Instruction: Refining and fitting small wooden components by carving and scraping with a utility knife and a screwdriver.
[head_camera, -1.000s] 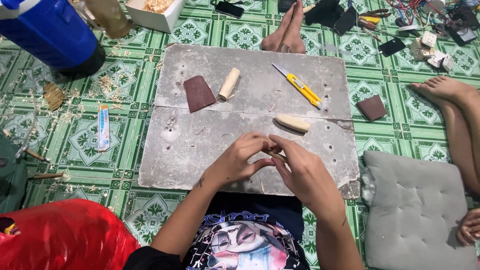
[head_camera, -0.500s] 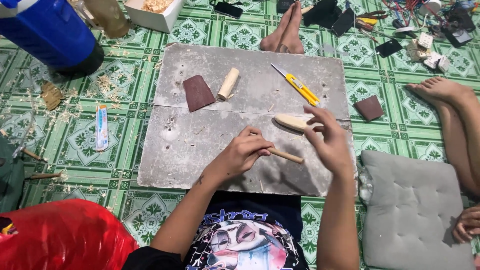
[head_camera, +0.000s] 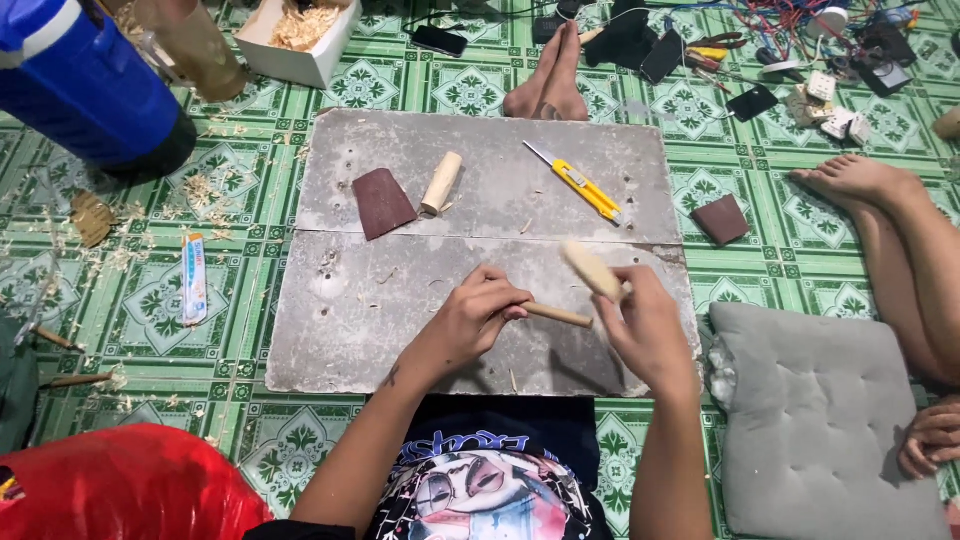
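My left hand (head_camera: 472, 318) grips a thin wooden stick (head_camera: 560, 315) that points to the right, low over the grey board (head_camera: 400, 300). My right hand (head_camera: 645, 325) holds a pale, rounded wooden piece (head_camera: 590, 270) lifted off the board, just above the stick's free end. Farther back on the board lie a short wooden dowel (head_camera: 441, 183), a dark brown sandpaper sheet (head_camera: 382, 202) and a yellow utility knife (head_camera: 576, 181).
A grey cushion (head_camera: 815, 420) lies at the right, with another person's leg (head_camera: 900, 240) beside it and another person's feet (head_camera: 548, 75) behind the board. Blue drum (head_camera: 85, 85) back left, red bag (head_camera: 120, 485) front left, a white tube (head_camera: 194, 278), another sandpaper piece (head_camera: 722, 219), wood shavings, cables.
My right hand left the stick, reached to the pale wooden piece on the board, picked it up and brought it back toward the stick. My left hand kept the stick.
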